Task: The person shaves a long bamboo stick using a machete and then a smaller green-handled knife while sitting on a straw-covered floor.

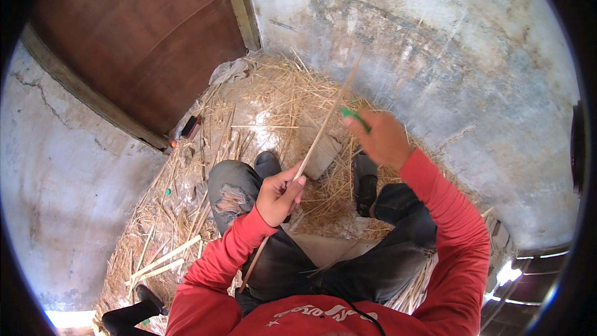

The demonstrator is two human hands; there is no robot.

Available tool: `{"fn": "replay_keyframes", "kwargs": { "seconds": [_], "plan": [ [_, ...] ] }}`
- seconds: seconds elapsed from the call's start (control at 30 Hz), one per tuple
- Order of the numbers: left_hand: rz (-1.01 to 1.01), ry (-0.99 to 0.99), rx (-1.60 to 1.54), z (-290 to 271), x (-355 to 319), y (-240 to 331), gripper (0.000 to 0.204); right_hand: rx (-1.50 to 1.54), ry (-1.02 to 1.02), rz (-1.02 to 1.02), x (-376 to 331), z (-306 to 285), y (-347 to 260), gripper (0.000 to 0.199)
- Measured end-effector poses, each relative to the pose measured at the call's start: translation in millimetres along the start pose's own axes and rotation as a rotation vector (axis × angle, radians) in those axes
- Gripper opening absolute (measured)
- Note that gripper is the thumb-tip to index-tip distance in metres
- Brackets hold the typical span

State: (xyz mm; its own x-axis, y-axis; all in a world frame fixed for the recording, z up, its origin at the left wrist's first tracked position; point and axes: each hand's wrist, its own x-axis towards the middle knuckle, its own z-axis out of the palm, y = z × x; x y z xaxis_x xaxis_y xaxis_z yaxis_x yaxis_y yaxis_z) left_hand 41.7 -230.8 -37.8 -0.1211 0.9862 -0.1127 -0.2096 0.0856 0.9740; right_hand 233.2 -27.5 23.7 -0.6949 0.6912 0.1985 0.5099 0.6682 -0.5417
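Observation:
My left hand is closed around a long, thin bamboo strip. The strip slants up and away to the right, and its lower end passes under my left forearm by my thigh. To the right of it, my right hand is closed on a green handle, which points toward the strip. A small gap shows between the handle and the strip. Any blade on the handle cannot be made out, and motion blurs this hand a little.
Shavings and slivers litter the floor around my feet. Pale split strips lie at the left, near another person's dark shoe. A stained wall rises at the right, a brown door panel at the far left.

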Motion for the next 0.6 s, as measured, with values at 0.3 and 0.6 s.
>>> {"fn": "replay_keyframes", "kwargs": {
  "seconds": [0.3,0.6],
  "plan": [
    [-0.095,0.057,-0.019,4,5,-1,0.045,-0.104,-0.205,-0.101,-28,42,-23,0.058],
    [-0.12,-0.061,0.083,1,-2,-8,0.044,-0.23,0.076,0.29,16,-1,72,0.063]
  ]
}}
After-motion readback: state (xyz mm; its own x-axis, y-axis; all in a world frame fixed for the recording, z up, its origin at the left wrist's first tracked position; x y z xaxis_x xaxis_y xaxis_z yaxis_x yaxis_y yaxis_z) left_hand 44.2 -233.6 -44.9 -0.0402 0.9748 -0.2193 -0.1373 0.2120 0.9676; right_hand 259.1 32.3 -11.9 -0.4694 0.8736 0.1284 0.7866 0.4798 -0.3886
